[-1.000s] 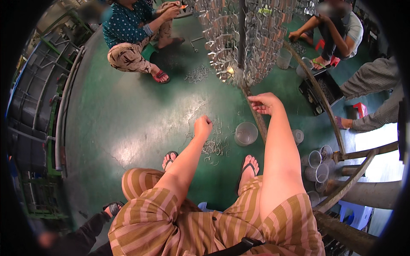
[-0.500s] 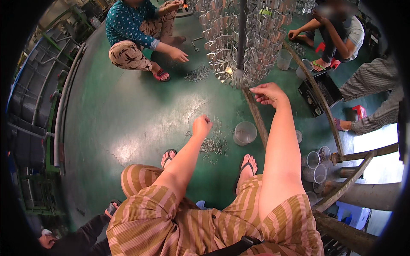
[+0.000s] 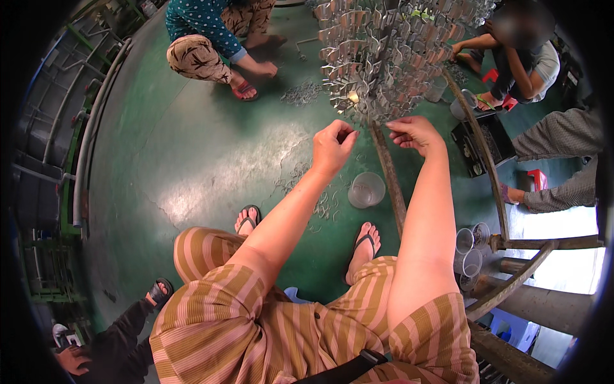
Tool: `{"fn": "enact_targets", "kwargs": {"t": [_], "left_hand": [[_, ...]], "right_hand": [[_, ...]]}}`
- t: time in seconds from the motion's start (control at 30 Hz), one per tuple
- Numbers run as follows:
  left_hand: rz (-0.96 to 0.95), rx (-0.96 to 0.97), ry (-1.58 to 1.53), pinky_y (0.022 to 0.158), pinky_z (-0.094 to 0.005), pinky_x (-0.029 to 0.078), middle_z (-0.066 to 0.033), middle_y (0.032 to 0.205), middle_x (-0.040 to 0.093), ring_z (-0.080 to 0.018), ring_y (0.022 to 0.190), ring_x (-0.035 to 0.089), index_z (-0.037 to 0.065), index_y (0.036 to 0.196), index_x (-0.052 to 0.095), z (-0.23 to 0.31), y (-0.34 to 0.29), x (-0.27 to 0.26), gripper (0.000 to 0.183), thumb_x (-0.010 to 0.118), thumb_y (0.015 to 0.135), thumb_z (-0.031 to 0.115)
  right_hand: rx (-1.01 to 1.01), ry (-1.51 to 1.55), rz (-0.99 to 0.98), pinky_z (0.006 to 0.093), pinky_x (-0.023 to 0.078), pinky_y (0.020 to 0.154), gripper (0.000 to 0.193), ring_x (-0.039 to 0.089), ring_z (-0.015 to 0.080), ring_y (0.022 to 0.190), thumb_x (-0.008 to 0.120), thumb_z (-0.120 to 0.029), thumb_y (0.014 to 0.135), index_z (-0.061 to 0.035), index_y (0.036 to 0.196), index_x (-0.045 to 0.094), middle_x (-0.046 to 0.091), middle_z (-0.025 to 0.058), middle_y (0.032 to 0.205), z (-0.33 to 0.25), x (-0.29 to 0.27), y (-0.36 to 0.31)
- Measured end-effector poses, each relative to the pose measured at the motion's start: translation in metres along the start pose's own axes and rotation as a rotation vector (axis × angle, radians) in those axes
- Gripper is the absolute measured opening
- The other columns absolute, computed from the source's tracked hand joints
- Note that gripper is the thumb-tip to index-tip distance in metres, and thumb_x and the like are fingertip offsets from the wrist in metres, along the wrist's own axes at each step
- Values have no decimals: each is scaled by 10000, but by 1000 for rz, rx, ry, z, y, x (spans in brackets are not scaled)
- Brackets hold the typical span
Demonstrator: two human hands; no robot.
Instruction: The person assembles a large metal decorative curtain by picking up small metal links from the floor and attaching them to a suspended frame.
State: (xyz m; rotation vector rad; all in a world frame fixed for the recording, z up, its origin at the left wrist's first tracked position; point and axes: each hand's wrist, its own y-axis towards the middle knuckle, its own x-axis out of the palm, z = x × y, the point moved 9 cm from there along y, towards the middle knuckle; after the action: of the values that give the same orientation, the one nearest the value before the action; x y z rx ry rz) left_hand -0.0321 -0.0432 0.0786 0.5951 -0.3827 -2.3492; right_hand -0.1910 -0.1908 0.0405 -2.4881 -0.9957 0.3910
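Just below a hanging rack (image 3: 377, 57) crowded with small bent metal clips, both my hands are raised and face each other. My left hand (image 3: 332, 148) is closed in a pinch by the rack's lower end; whatever is between its fingertips is too small to make out. Thumb and fingertips of my right hand (image 3: 416, 134) come together at the rack's lower right edge, and I cannot make out anything in them. Beneath my left forearm, a loose pile of thin metal hooks (image 3: 327, 203) lies on the green floor. Beside it stands a clear plastic tub (image 3: 366, 191).
A rusty bar (image 3: 388, 169) runs down from under the rack, and a curved one (image 3: 480, 144) passes right. Two co-workers (image 3: 204, 25) (image 3: 537, 64) crouch beyond, near metal pieces (image 3: 302, 94). Right are a black box (image 3: 476, 150), clear cups (image 3: 471, 261) and another person's legs (image 3: 563, 134).
My left hand has risen from above the hook pile to the rack's lower end. My right hand stays by the rack. The view has shifted a little, and the far-left co-worker's hand has lowered.
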Motion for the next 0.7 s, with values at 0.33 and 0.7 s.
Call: {"fn": "enact_targets", "kwargs": {"t": [0.33, 0.7], "left_hand": [[30, -274, 180, 535, -281, 442, -63, 598, 599, -132, 535, 545, 23, 729, 582, -102, -39, -21, 185, 700, 730, 166], [13, -576, 400, 633, -395, 488, -105, 715, 649, -299, 692, 627, 76, 766, 618, -226, -102, -52, 183, 663, 731, 251]], "right_hand": [[19, -134, 16, 217, 483, 498, 412, 640, 132, 605, 734, -315, 717, -6, 964, 620, 661, 79, 756, -18, 17, -7], [-185, -286, 369, 201, 458, 431, 388, 630, 137, 538, 676, -234, 773, 65, 1009, 599, 646, 110, 694, -31, 15, 4]]}}
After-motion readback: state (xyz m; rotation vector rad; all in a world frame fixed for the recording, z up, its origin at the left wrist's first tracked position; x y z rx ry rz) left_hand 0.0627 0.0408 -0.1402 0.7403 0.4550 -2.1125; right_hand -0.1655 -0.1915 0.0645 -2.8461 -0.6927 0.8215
